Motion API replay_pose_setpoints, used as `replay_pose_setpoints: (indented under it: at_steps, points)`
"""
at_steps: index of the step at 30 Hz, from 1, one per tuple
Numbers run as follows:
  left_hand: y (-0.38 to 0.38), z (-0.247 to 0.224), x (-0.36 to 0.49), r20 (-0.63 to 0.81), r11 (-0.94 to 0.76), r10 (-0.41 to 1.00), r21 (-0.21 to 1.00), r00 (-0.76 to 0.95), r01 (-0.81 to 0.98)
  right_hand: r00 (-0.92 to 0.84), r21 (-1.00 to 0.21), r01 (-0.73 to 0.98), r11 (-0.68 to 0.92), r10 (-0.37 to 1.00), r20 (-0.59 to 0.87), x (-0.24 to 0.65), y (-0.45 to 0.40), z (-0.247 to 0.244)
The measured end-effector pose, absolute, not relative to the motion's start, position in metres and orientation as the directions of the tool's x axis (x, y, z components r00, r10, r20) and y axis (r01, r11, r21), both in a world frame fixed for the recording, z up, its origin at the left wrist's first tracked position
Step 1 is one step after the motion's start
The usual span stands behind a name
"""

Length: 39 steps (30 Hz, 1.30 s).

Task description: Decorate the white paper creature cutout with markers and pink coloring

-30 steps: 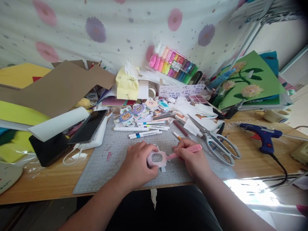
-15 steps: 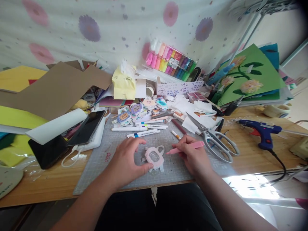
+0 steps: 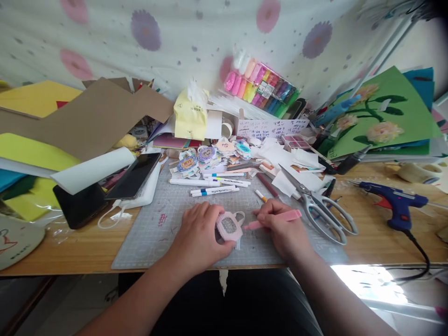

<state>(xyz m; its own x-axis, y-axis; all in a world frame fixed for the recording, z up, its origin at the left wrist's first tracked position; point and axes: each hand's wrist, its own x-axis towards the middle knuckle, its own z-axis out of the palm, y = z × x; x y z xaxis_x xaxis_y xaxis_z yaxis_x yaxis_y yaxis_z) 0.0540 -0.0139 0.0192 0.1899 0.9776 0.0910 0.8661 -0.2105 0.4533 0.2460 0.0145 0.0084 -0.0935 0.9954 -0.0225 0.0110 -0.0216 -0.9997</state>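
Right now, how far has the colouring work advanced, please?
Several coloured pieces behind the white markers look done. In progress: the pink piece in the left hand, with the pink marker in the right hand beside it. Perhaps left: its pale loop.

We cannot see the palm of our left hand point(image 3: 199, 235); the bottom edge cuts off both forearms point(image 3: 147, 291).

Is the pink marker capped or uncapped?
Uncapped: the pink marker in the right hand narrows to a bare nib near the pink piece.
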Motion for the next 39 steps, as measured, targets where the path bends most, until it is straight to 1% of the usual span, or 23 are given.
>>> replay_pose_setpoints:
  at_steps: [3, 7, 10, 13, 17, 18, 21, 23, 25, 29, 32, 36, 39]
  points:
    - [-0.0133, 0.0184, 0.0527, 0.092, -0.216, 0.976, 0.46, 0.197, 0.861, -0.09, -0.996, 0.083, -0.016, 0.996, -0.023, 0.2459, 0.0148, 0.0084]
    - [-0.0131, 0.0188, 0.0517, 0.084, -0.217, 0.976, 0.464, 0.202, 0.859, -0.095, -0.999, 0.024, -0.036, 0.995, -0.038, 0.2452, 0.0148, 0.0086]
    - [-0.0131, 0.0188, 0.0512, 0.086, -0.22, 0.975, 0.467, 0.203, 0.857, -0.087, -0.997, 0.07, -0.026, 0.996, -0.032, 0.2447, 0.0148, 0.0087]
    - [-0.0126, 0.0181, 0.0506, 0.088, -0.225, 0.974, 0.474, 0.208, 0.851, -0.089, -0.999, 0.045, -0.031, 0.995, -0.035, 0.2443, 0.0144, 0.0093]
    - [-0.0118, 0.017, 0.0496, 0.087, -0.227, 0.974, 0.474, 0.211, 0.851, -0.09, -0.99, 0.137, -0.023, 0.995, -0.036, 0.2437, 0.0135, 0.0099]
    - [-0.0118, 0.017, 0.0494, 0.086, -0.227, 0.973, 0.477, 0.212, 0.849, -0.094, -0.99, 0.137, -0.015, 0.995, -0.028, 0.2435, 0.0133, 0.0099]
    - [-0.012, 0.0175, 0.049, 0.078, -0.23, 0.972, 0.493, 0.221, 0.839, -0.053, -0.998, 0.067, -0.001, 0.999, -0.005, 0.2423, 0.013, 0.0107]
    - [-0.0123, 0.0181, 0.0488, 0.075, -0.228, 0.972, 0.504, 0.221, 0.833, -0.049, -0.995, 0.096, 0.006, 0.999, 0.002, 0.2417, 0.0131, 0.0118]
    - [-0.0124, 0.0187, 0.0484, 0.068, -0.224, 0.973, 0.513, 0.221, 0.829, -0.087, -0.99, 0.141, 0.007, 0.996, -0.006, 0.2415, 0.0135, 0.0129]
    - [-0.0122, 0.0195, 0.0475, 0.05, -0.223, 0.972, 0.52, 0.23, 0.825, -0.089, -0.993, 0.121, -0.006, 0.996, -0.017, 0.2412, 0.015, 0.0138]
    - [-0.0119, 0.0197, 0.0469, 0.043, -0.219, 0.972, 0.521, 0.231, 0.825, -0.092, -0.987, 0.161, 0.005, 0.996, -0.01, 0.2403, 0.0161, 0.0134]
    - [-0.0119, 0.0202, 0.0465, 0.039, -0.225, 0.97, 0.525, 0.241, 0.821, -0.095, -0.996, 0.085, -0.035, 0.995, -0.043, 0.2398, 0.0161, 0.0126]
    - [-0.0119, 0.021, 0.0467, 0.041, -0.227, 0.969, 0.526, 0.243, 0.819, -0.085, -0.991, 0.127, -0.033, 0.995, -0.044, 0.2396, 0.0154, 0.0135]
